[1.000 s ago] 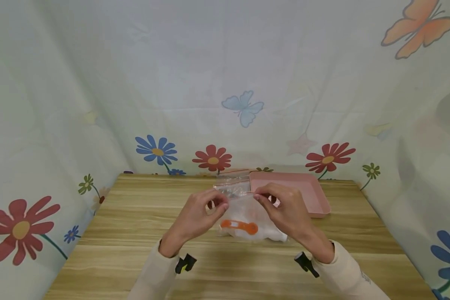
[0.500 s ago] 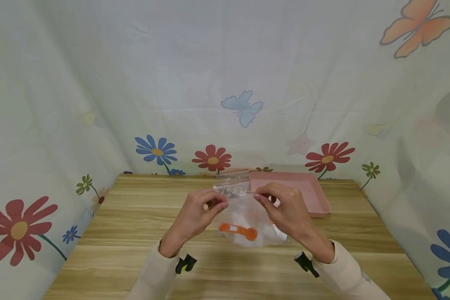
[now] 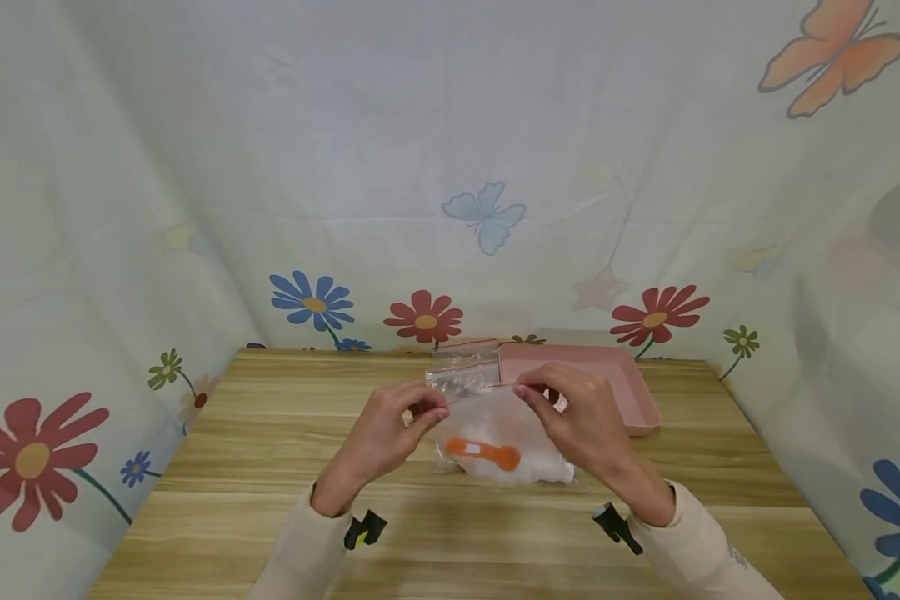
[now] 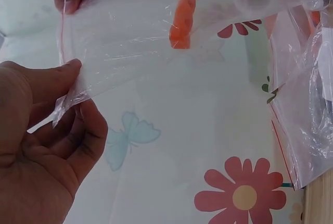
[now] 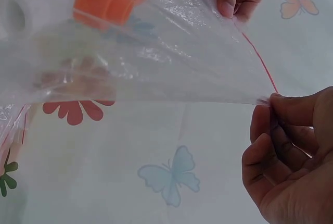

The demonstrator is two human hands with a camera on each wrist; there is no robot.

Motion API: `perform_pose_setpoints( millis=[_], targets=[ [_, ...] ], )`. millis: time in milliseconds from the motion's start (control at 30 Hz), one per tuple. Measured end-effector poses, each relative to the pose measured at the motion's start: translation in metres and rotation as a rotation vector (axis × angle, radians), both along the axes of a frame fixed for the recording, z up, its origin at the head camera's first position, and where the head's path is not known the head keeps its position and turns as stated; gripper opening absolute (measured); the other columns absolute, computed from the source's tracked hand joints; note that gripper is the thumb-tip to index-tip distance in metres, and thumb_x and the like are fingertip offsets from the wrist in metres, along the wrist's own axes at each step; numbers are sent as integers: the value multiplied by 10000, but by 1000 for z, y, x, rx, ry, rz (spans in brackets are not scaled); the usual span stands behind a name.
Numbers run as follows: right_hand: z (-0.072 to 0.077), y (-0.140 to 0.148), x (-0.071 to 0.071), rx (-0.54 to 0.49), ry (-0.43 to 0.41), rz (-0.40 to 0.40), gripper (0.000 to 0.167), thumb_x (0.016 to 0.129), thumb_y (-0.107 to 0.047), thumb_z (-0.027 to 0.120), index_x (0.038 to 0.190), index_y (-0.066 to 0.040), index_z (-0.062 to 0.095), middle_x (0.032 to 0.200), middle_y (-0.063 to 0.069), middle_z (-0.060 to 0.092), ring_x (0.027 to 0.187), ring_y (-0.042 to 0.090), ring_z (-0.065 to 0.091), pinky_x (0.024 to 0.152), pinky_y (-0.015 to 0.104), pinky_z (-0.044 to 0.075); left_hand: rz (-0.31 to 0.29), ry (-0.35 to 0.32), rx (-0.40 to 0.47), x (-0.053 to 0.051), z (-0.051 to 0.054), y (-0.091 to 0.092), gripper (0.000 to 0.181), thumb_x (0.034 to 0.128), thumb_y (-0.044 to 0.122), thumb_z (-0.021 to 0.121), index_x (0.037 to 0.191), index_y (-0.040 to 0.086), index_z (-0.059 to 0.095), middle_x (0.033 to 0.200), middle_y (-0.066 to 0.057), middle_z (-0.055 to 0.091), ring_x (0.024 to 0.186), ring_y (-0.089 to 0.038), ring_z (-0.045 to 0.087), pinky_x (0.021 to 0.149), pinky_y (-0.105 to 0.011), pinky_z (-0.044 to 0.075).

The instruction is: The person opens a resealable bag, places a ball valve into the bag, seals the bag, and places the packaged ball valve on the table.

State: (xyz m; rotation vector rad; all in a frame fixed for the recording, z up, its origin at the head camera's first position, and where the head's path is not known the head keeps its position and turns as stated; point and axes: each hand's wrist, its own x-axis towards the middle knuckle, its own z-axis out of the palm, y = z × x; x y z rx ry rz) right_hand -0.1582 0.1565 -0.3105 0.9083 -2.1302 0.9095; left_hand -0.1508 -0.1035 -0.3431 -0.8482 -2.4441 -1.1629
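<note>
Both hands hold up a clear zip bag [image 3: 480, 421] by its top edge, which carries a thin red line. My left hand [image 3: 390, 429] pinches the left end of that edge between thumb and fingers; my right hand [image 3: 577, 412] pinches near the right end. Inside the bag lies an orange spoon-like piece [image 3: 483, 452] with a small white label, its wide end round like a scoop in the right wrist view. A white round-ended item [image 4: 255, 0] is also inside; its kind cannot be told. The bag hangs tilted above the table.
Behind the bag lie several other clear zip bags [image 3: 461, 358] with red lines; their contents are hard to make out. A shallow pink tray [image 3: 641, 392] stands at the back right of the wooden table [image 3: 307, 433]. A flower-printed cloth [image 3: 375, 150] surrounds the table.
My left hand has shifted slightly left and my right hand slightly right, so the bag's top edge is stretched wider. The orange piece has swayed a little with the bag.
</note>
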Motion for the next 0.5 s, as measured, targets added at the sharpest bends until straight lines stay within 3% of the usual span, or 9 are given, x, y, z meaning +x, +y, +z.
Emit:
perform_pose_setpoints(
  millis=[133,300,500],
  targets=[
    [0,0,0,-8,-2,10,189,773,17,782,867,-140,735,755,-59,681,633,19,504,599,114,396,-3,18,11,0,0,0,38,905,139,690,919,107,706,831,24,658,706,-53,549,632,-236,528],
    [0,0,1,-10,-2,14,187,772,19,782,865,-138,737,751,-64,677,631,18,498,593,114,391,11,-9,15,1,0,-2,48,883,137,715,929,128,720,852,34,672,708,-43,557,636,-209,529],
    [0,0,0,-6,14,-6,166,773,18,782,844,-122,728,749,-52,684,627,17,505,586,125,401,29,-12,-23,1,-1,-5,61,881,161,723,939,143,719,852,55,663,728,-43,548,642,-221,520]
  ],
)
